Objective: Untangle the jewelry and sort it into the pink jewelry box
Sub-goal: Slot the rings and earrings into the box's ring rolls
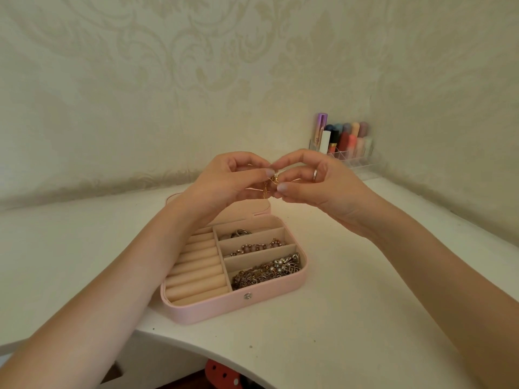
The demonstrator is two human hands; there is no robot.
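An open pink jewelry box [213, 306] lies on the white table, its lid [252, 207] folded back. Bare ring rolls [196, 272] fill its left half. Its right compartments hold rings [238, 233], a beaded bracelet [257, 246] and a tangled heap of chains [266, 272]. Above the box, my left hand [224, 181] and my right hand [311, 183] meet fingertip to fingertip. Both pinch a small gold jewelry piece [273, 181], part of which dangles between them. A ring sits on a finger of my right hand.
A clear acrylic organiser [356, 160] with several lipsticks stands at the back right corner against the patterned wall. The table's curved front edge [196, 339] runs below the box. A red object [222, 374] shows under the table.
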